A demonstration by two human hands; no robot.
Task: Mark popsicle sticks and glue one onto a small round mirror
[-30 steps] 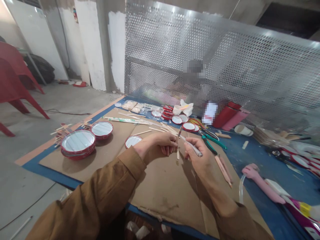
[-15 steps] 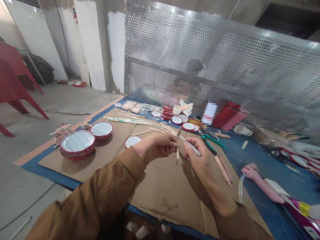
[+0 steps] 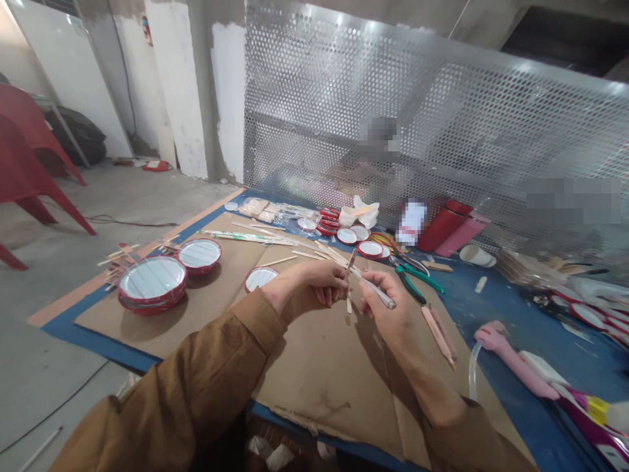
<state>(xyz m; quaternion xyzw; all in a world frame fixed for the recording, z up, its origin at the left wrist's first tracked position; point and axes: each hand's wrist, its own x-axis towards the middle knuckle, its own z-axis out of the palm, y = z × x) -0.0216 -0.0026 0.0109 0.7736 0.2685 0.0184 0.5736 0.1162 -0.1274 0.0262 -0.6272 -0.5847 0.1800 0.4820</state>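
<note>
My left hand [image 3: 325, 280] pinches a thin wooden craft stick [image 3: 349, 304] upright above the cardboard sheet [image 3: 314, 373]. The stick's upper part looks darker than its pale lower end. My right hand [image 3: 393, 308] is closed around the grey handle of a slim craft knife [image 3: 382, 295], whose tip points left at the stick. Whether the blade touches the stick I cannot tell. Beyond my hands lie loose craft sticks [image 3: 330, 252]. A round red-rimmed white disc [image 3: 261, 278] rests behind my left wrist.
Stacked red-rimmed discs [image 3: 152, 278] stand at the left. Green-handled pliers [image 3: 410, 283] and a pink glue gun [image 3: 521, 367] lie at the right. A red cylinder [image 3: 445, 226] stands before the perforated metal panel [image 3: 314, 98], with a blurred person's shape visible in it.
My right hand and the knife have shifted very slightly. The left hand and the stick stay practically in place.
</note>
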